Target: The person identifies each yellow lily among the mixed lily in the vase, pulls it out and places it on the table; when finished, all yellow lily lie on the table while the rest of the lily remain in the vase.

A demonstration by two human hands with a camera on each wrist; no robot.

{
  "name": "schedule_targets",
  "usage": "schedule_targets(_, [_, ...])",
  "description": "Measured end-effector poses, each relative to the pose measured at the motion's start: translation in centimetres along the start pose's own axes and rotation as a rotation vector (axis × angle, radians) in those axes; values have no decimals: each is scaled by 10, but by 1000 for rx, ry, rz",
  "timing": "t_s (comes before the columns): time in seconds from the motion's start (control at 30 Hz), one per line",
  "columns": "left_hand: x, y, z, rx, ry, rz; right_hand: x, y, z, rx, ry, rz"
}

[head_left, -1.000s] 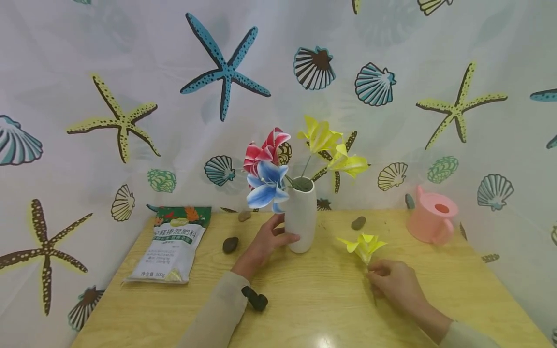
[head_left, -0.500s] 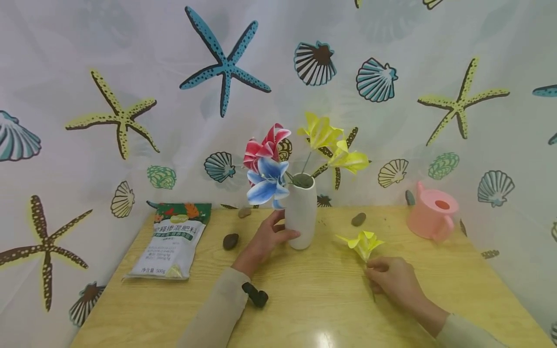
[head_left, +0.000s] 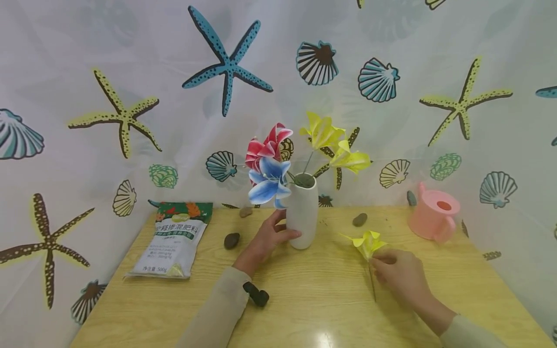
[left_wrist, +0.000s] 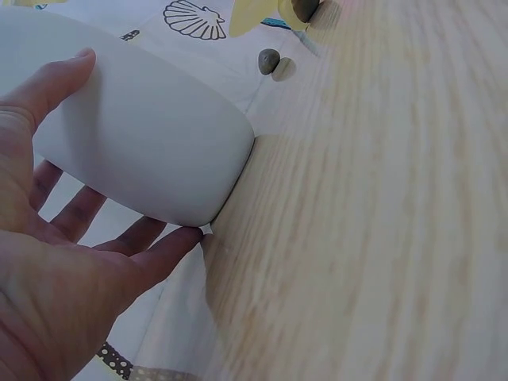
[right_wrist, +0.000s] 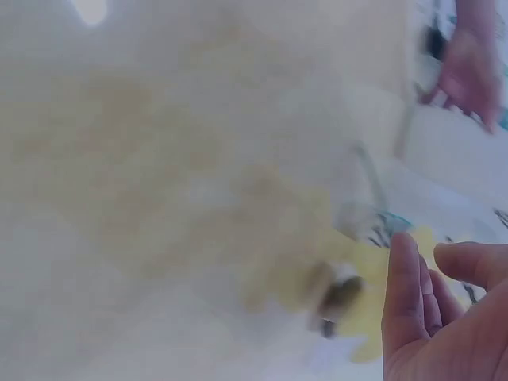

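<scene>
My left hand (head_left: 268,237) grips the lower part of a white vase (head_left: 302,212); in the left wrist view its thumb and fingers lie on either side of the vase wall (left_wrist: 151,127). Out of the vase lean a pink-red lily (head_left: 267,145), a blue lily (head_left: 270,181) and two yellow lilies (head_left: 322,131), all artificial-looking. To the right, over the table, my right hand (head_left: 402,275) pinches another yellow lily (head_left: 367,243) by its stem, just under the bloom. The bloom tilts up and the thin stem hangs below the fingers. In the right wrist view this lily (right_wrist: 369,305) is blurred.
A fertilizer bag (head_left: 171,241) lies at the left of the wooden table (head_left: 322,299). A pink watering can (head_left: 432,215) stands at the back right. Dark pebbles (head_left: 231,240) lie around the vase, and a patterned curtain (head_left: 270,43) hangs behind.
The right hand has shifted slightly right with the yellow lily, and more of the stem shows below the fingers. The left hand keeps its hold on the vase.
</scene>
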State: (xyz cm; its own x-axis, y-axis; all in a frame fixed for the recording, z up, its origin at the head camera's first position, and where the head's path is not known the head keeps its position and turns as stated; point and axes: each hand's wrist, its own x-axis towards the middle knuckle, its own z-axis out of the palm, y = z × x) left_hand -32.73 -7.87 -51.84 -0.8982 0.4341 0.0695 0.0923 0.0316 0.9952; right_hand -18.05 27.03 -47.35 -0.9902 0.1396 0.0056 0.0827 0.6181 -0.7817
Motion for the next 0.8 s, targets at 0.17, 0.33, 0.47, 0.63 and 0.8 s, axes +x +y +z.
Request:
schedule_targets(0.17, [0,0,-1,10,8,-6,12,-29,-9,53,27,-46])
schedule_targets(0.33, [0,0,0,11,1,-7,26,-56,-4,178,35,-71])
schedule_targets(0.47, [-2,1,1,14,4,6,36,-72,7,207,56,-82])
schedule_targets(0.63, [-2,0,1,15,5,3,49,-87,17,242,64,-80])
schedule_targets(0.8, [-1,0,0,14,11,-4,65,-104,24,387,61,-72])
